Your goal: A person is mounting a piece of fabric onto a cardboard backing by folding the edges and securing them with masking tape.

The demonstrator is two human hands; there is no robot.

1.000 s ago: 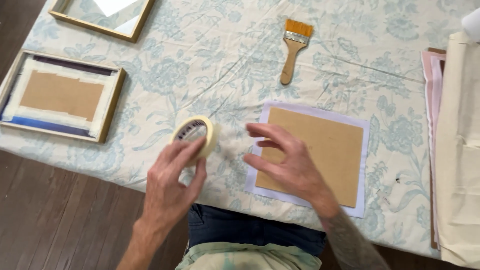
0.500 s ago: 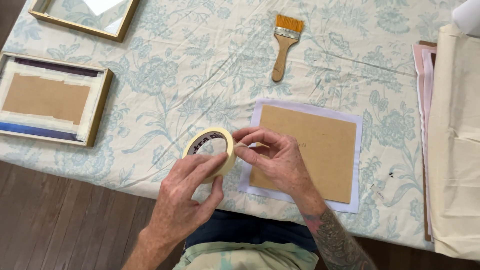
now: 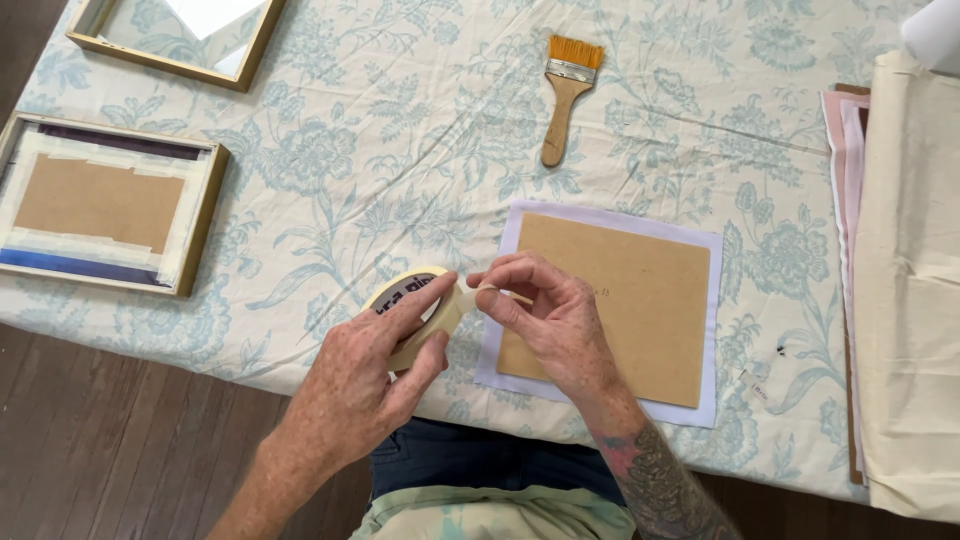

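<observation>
My left hand (image 3: 365,385) grips a cream roll of masking tape (image 3: 437,316) just above the near edge of the table. My right hand (image 3: 545,320) pinches the loose end of the tape (image 3: 478,293) at the roll, with thumb and fingers closed on it. Directly under and to the right of my right hand lies a brown backing board (image 3: 625,300) on a white sheet (image 3: 712,330). My forearms come in from the bottom of the view.
A floral tablecloth (image 3: 400,150) covers the table. A wooden-handled paintbrush (image 3: 563,98) lies at the back. A taped gold frame (image 3: 100,205) sits at the left, another gold frame (image 3: 175,35) behind it. Cream fabric and pink sheets (image 3: 905,280) lie at the right. Dark wood floor (image 3: 120,440) shows below.
My left hand brought the tape roll to the right, nearer the board. My right hand came off the board and closed its fingers on the tape's loose end.
</observation>
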